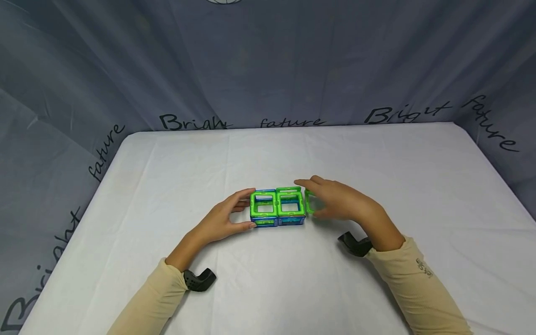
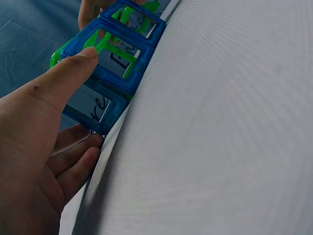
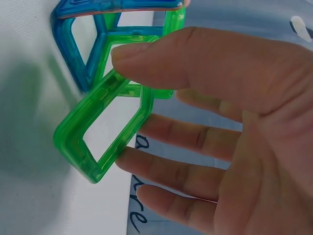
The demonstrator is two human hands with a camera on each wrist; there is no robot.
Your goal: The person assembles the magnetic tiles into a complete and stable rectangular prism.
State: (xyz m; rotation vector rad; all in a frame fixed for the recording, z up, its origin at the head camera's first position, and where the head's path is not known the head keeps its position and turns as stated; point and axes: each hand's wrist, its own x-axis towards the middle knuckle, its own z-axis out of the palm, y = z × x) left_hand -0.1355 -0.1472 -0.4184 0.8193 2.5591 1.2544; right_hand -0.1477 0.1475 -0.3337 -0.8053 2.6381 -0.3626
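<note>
A box-like block of magnetic tiles [image 1: 277, 204], green frames on top and blue frames along the sides, stands on the white table. At its left end my left hand [image 1: 226, 216] grips it, thumb on the near side and fingers on the far side. In the left wrist view the thumb presses a blue square tile [image 2: 117, 83]. My right hand [image 1: 341, 200] pinches a loose green square tile [image 3: 73, 132] between thumb and fingers, just off the block's right end. That tile is tilted, and whether it touches the block I cannot tell.
The white tabletop [image 1: 268, 284] spreads around the block. A grey curtain [image 1: 268, 65] with handwritten black lettering hangs behind and beside it. Black wrist mounts [image 1: 200, 280] sit at both sleeve cuffs, close above the cloth.
</note>
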